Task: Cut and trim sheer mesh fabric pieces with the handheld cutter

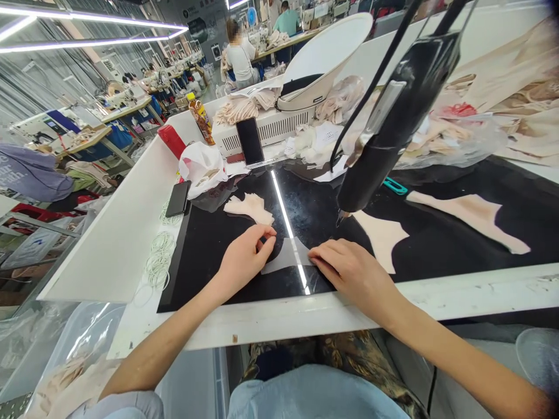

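A thin translucent film piece (286, 256) with curved edges lies on the black glossy mat (209, 262), in front of me. By its upper left edge is my left hand (247, 253), its thumb and fingers curled together; what they pinch, if anything, is too small to tell. The closed fingers of my right hand (345, 267) grip the film's right edge. Just beyond the left hand sits a small stack of beige fabric pieces (250, 208). To the right, another beige piece (382, 235) lies partly behind my right hand, with a longer beige piece (476, 218) farther right.
A black cylindrical device (384, 134) on an arm hangs low over the mat, its tip near my right hand. A teal cutter (395, 185) lies behind it. Phones (250, 141), a bottle (201, 119), pale green cord coils (159, 262) and fabric piles surround the mat.
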Tool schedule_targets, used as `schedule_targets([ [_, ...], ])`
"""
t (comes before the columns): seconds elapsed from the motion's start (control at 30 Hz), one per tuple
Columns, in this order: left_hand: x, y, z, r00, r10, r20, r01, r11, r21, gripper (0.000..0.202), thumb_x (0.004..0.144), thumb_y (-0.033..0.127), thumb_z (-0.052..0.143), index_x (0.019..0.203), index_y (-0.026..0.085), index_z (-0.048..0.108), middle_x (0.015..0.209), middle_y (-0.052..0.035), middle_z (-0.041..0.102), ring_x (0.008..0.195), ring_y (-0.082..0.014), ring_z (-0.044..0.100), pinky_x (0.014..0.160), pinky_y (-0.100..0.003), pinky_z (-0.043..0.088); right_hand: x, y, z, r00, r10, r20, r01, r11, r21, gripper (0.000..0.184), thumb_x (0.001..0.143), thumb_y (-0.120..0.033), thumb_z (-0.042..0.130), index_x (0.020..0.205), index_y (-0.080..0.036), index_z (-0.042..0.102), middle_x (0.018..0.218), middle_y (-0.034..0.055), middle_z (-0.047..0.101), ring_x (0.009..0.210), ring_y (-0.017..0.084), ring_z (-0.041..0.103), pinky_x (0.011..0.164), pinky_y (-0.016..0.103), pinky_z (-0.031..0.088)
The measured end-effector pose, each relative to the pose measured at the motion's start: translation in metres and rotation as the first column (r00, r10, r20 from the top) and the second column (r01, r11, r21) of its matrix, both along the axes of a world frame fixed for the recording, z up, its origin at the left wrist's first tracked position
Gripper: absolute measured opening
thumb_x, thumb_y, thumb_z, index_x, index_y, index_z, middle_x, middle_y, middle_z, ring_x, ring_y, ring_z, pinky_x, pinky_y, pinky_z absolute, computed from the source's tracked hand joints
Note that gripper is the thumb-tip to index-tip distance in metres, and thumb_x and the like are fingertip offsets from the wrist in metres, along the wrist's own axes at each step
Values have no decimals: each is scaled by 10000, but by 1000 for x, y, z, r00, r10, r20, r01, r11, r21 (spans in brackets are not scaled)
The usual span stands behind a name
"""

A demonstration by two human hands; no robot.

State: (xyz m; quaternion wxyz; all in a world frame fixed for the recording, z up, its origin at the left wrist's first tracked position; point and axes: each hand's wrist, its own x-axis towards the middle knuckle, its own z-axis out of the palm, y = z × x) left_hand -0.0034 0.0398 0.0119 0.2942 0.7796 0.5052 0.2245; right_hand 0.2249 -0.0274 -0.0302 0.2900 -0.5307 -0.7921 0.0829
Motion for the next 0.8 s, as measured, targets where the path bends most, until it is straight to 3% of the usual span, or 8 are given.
schedule_targets([
  [0.07, 1, -4, 1, 978, -94, -187, 132, 971, 200, 161, 985, 258, 525, 1072, 235, 659, 1018, 4, 691, 858, -138, 646, 760, -260, 487, 0, 0, 0, 999, -26, 42, 24, 999, 44, 245, 1004, -249, 477, 935, -177, 701, 895, 73, 718, 788, 209, 606, 716, 372, 407],
  [0.13, 3, -8, -1, 946, -183, -266, 255, 929, 267, 180, 1012, 247, 497, 1096, 237, 657, 1071, -1, 689, 967, -154, 658, 826, -267, 494, 1, -2, 2, 994, -58, 89, 50, 995, 89, 242, 1002, -250, 487, 933, -181, 709, 912, 73, 726, 805, 207, 612, 718, 367, 402],
  [0.23, 4, -8, -8, 902, -211, -376, 348, 871, 346, 205, 1037, 257, 465, 1062, 229, 665, 1063, -10, 693, 959, -171, 667, 812, -283, 508, 11, -6, 6, 979, -114, 170, 89, 985, 148, 212, 1000, -263, 505, 977, -204, 707, 995, 52, 745, 896, 194, 643, 770, 352, 423],
  [0.37, 1, 0, -23, 894, -201, -400, 400, 761, 510, 224, 1048, 261, 440, 1093, 203, 651, 1072, -34, 696, 941, -194, 675, 800, -323, 521, 49, -13, 10, 935, -252, 247, 204, 957, 205, 196, 1003, -285, 507, 1045, -223, 688, 1059, 24, 754, 976, 161, 659, 833, 318, 450],
  [0.5, -2, 6, -30, 904, -221, -367, 413, 676, 610, 225, 1051, 251, 434, 1135, 188, 634, 1050, -39, 697, 913, -187, 675, 804, -328, 523, 103, -13, 12, 841, -466, 275, 404, 879, 256, 220, 1003, -305, 494, 1046, -196, 681, 1054, 62, 752, 975, 207, 659, 832, 352, 461],
  [0.7, -5, 4, -32, 888, -237, -394, 451, 619, 643, 246, 1059, 246, 406, 1123, 183, 634, 1026, -42, 702, 893, -191, 678, 791, -335, 524, 150, 7, 10, 695, -623, 360, 556, 782, 280, 255, 972, -291, 530, 1134, -142, 660, 1106, 134, 715, 1008, 256, 632, 862, 387, 476],
  [0.8, -5, 3, -32, 887, -231, -400, 453, 607, 653, 252, 1059, 241, 398, 1119, 181, 636, 1020, -41, 704, 873, -189, 681, 771, -334, 528, 156, 18, 8, 638, -648, 416, 594, 758, 270, 261, 968, -314, 557, 1148, -146, 643, 1101, 103, 693, 989, 213, 639, 879, 387, 517],
])
